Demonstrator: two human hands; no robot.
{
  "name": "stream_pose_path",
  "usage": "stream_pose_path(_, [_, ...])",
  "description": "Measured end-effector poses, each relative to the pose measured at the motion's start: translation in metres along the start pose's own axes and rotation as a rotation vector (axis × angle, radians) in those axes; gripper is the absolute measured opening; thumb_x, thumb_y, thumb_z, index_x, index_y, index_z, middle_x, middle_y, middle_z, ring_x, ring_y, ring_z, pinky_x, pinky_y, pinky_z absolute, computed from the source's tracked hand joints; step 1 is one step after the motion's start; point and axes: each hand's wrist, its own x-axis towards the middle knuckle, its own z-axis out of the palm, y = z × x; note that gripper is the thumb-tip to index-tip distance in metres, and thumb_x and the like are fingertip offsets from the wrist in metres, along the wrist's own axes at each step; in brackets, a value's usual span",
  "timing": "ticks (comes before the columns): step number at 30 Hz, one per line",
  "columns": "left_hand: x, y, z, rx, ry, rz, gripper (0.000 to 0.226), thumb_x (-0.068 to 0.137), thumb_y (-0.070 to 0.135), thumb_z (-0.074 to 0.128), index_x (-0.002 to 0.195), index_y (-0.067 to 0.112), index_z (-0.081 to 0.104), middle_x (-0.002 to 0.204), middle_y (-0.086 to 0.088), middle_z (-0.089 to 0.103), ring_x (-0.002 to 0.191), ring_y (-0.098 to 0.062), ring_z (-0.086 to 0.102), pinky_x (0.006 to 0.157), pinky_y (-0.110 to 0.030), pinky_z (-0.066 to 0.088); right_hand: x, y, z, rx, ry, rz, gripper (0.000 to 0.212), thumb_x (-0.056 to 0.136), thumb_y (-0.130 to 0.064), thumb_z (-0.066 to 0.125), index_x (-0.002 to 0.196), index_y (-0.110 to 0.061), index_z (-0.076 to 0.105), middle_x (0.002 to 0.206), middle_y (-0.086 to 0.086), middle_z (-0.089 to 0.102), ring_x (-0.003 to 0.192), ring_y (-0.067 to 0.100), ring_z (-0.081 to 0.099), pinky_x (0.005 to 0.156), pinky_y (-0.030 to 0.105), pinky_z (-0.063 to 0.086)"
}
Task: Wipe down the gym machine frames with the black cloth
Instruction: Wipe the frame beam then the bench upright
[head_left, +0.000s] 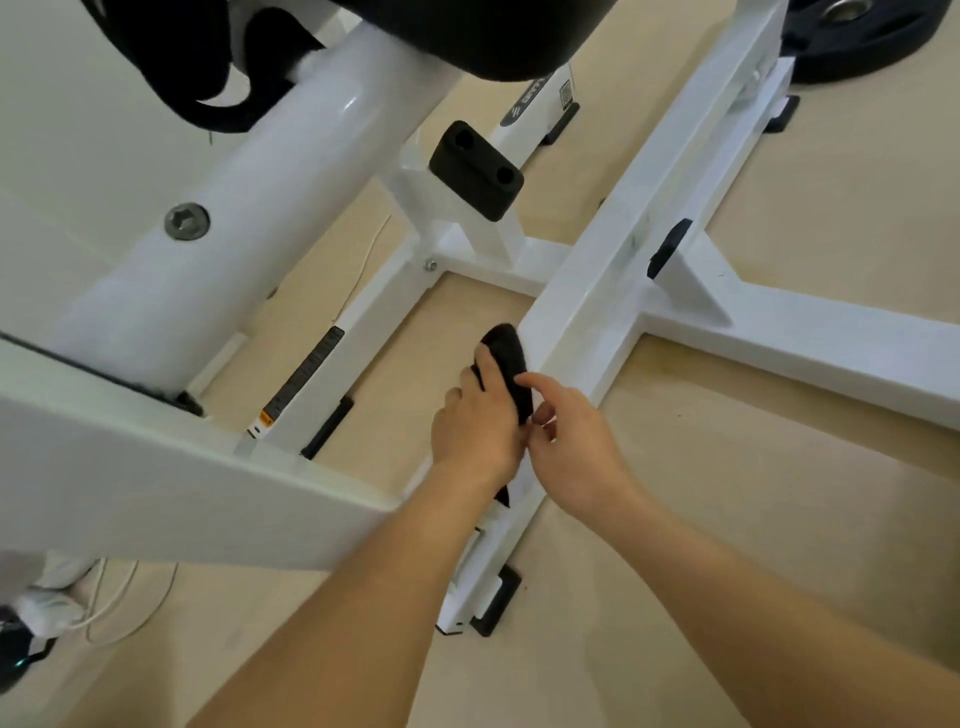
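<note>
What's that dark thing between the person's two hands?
In the head view, the cloth, bunched up: the left hand grips it and the right hand pinches it, right beside the white frame beam.

The crumpled black cloth (508, 349) is half hidden by the left hand (475, 426); the round black weight plate (857, 52) is cropped.

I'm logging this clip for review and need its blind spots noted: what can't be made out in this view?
All in the head view:
- Black cloth: partly covered by the left hand gripping it, so its size and folding are unclear.
- Right hand: whether it pinches the cloth is hidden under the hand itself.
- Label: print too small and blurred to read.
- Weight plate: cut off by the top edge.
</note>
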Motion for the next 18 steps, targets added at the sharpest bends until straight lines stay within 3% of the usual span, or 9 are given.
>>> stream_pose_path(3, [0.039,0.034,-0.001,0.000,0.106,0.097,0.091,0.090,0.047,0.054,0.152,0.012,-0.003,0.144,-0.019,0.032,0.117,-0.035,0.047,0.083,-0.041,0.045,0.008,0.011,-0.020,0.075,0.118,0.087,0.056,0.090,-0.004,0.046,0.138,-0.032,0.041,0.112,-0.003,0.048,0.084,0.007,0.054,0.063,0.020,0.044])
stream_pose_path(7, [0.038,0.041,-0.004,0.050,0.100,0.140,0.085,0.095,0.048,0.046,0.152,0.017,-0.010,0.147,-0.024,0.027,0.115,-0.036,0.046,0.083,-0.041,0.045,0.019,0.015,-0.049,0.038,0.263,0.092,0.061,0.089,0.000,0.043,0.142,-0.029,0.036,0.125,-0.001,0.039,0.086,0.004,0.051,0.071,0.019,0.041])
stream_pose_path(12, [-0.051,-0.017,0.009,0.384,-0.066,-0.008,0.086,0.101,0.035,0.034,0.135,0.004,-0.039,0.147,-0.033,0.022,0.122,-0.039,0.042,0.098,-0.041,0.040,0.005,-0.007,-0.023,-0.218,0.030,-0.235,0.069,0.089,0.000,0.046,0.147,-0.032,0.028,0.146,-0.006,0.025,0.128,0.010,0.030,0.096,0.020,0.032])
stream_pose_path(15, [-0.058,-0.017,0.004,0.439,-0.116,-0.061,0.086,0.099,0.032,0.034,0.136,0.001,-0.037,0.145,-0.035,0.021,0.125,-0.042,0.040,0.102,-0.042,0.040,-0.011,-0.011,0.008,-0.173,-0.080,-0.263,0.059,0.092,-0.005,0.045,0.145,-0.029,0.035,0.143,-0.008,0.026,0.123,0.008,0.035,0.099,0.019,0.036])
stream_pose_path(18, [-0.020,0.000,-0.005,0.202,-0.051,0.024,0.093,0.093,0.039,0.046,0.146,0.012,-0.026,0.142,-0.025,0.030,0.119,-0.036,0.044,0.089,-0.041,0.043,-0.002,-0.005,0.008,0.022,0.001,-0.163,0.049,0.094,-0.004,0.040,0.140,-0.021,0.044,0.133,-0.008,0.034,0.104,0.000,0.046,0.094,0.019,0.045])
